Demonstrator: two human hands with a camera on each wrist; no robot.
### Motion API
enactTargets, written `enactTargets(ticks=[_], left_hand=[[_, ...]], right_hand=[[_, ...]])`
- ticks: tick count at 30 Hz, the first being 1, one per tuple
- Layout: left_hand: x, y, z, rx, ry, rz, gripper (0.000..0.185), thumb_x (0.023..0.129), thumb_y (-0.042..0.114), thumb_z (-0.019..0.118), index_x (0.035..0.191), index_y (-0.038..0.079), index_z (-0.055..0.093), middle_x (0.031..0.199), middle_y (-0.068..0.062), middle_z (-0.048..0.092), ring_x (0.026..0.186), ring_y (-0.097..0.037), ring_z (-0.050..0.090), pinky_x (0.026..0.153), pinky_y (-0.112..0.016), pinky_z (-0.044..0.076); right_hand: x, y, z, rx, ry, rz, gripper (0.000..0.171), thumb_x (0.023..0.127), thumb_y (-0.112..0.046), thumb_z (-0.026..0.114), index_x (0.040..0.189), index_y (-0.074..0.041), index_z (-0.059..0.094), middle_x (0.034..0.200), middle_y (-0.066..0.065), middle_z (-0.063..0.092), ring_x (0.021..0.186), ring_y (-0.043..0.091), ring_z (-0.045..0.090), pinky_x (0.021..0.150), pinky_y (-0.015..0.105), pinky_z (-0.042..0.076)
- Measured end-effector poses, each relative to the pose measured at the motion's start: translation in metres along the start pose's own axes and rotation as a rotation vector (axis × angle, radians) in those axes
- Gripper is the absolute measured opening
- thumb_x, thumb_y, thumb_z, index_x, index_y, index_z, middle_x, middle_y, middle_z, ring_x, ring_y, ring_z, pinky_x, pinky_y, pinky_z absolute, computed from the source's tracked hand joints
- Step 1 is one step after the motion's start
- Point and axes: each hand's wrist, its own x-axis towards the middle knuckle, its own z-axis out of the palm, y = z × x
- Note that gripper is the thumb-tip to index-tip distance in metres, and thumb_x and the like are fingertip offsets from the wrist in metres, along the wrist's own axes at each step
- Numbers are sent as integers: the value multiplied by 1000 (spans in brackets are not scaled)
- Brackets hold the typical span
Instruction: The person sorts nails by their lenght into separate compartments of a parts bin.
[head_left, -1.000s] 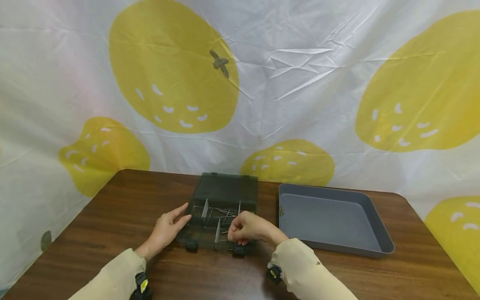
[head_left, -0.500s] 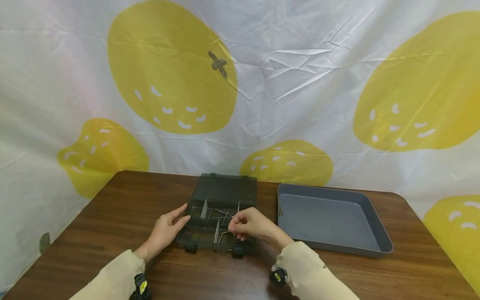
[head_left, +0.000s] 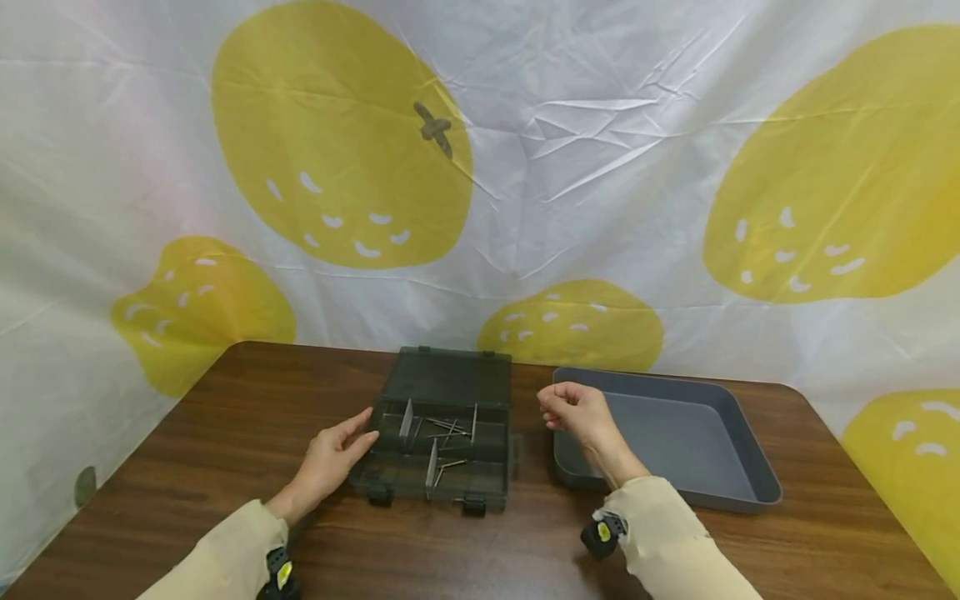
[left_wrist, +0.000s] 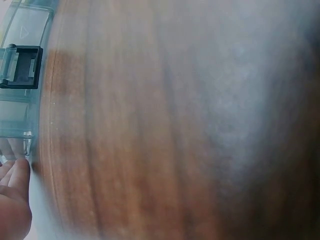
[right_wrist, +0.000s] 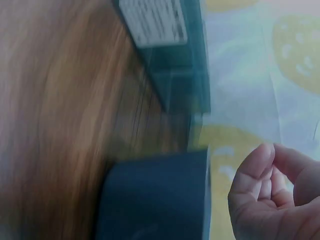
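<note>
A person sits at a brown table before a white cloth printed with yellow fruit. An open dark case with dividers lies in the middle, thin metal pins scattered in its compartments. Just to its right sits a grey tray.

The left hand rests on the table with fingers straight, fingertips touching the case's left wall. The right hand hovers over the tray's near left corner, fingers curled with thumb and fingertips drawn together as if pinching something small. Whether a pin is between them cannot be told; the right wrist view shows only curled fingers.

If a pin is held, the step looks like dropping it into the tray. Doing it well would mean lowering the hand inside the rim before letting go, so the pin does not bounce out, while the left hand steadies the case.
</note>
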Motion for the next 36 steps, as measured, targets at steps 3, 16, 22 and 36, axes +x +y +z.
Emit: enactTargets(ticks=[3,16,22,36], left_hand=[[0,0,0,2,1,2,52,96,24,56,141,1,42,140,-19,45,127,-32,46,98,-47,44],[3,-3,0,-5,-1,-3,54,95,26,56,141,2,42,141,-17,44,127,-32,47,99,-45,44],[3,-3,0,-10,-6,-12,53,96,25,56,142,3,41,142,-17,43,126,-32,47,98,-45,45],[3,-6,1,-4,4,-5,52,95,24,57,141,3,42,140,-18,45,125,-32,49,97,-46,45]], right_hand=[[4,4,-10,19,61,22,21,91,-2,59,102,16,60,66,-4,59,58,4,56,55,16,51],[11,18,-27,-68,112,92,18,88,3,58,97,18,61,60,-5,56,53,2,54,50,15,50],[13,23,-26,-147,90,105,17,85,6,57,94,20,61,64,-3,61,52,2,53,49,16,50],[19,34,-24,-304,93,138,11,82,4,63,86,14,66,60,-2,60,49,3,53,48,17,50]])
